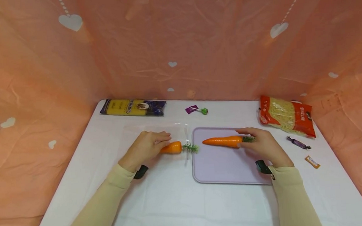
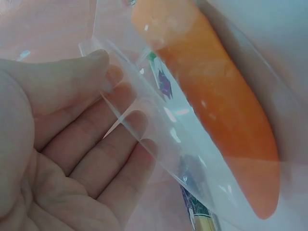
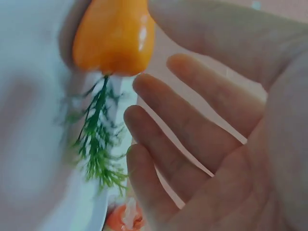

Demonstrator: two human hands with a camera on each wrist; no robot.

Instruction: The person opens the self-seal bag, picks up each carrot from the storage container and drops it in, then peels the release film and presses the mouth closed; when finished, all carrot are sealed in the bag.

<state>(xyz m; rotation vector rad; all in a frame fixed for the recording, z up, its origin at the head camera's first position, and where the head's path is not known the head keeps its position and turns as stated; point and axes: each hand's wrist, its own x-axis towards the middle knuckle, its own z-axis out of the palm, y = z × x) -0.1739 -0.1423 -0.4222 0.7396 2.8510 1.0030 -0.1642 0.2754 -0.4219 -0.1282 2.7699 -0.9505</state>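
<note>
My left hand [image 1: 147, 146] pinches the edge of a clear plastic bag [image 2: 139, 101] between thumb and fingertips. Inside the bag lies an orange carrot [image 1: 172, 148], its green top sticking out past the bag's right edge. In the left wrist view this carrot [image 2: 216, 101] shows through the film, beside the fingers. A second carrot [image 1: 223, 142] lies on a lilac tray [image 1: 228, 167], tip to the left. My right hand [image 1: 265, 144] is at its leafy end, fingers extended and thumb against the carrot [image 3: 115, 38] in the right wrist view.
A spaghetti pack [image 1: 127, 108] lies at the back left, and a red pasta bag [image 1: 287, 115] at the back right. Between them are a purple wrapper [image 1: 191, 109] and green lollipop [image 1: 204, 111]. Two wrapped candies, purple [image 1: 298, 142] and brown [image 1: 312, 162], lie right of the tray.
</note>
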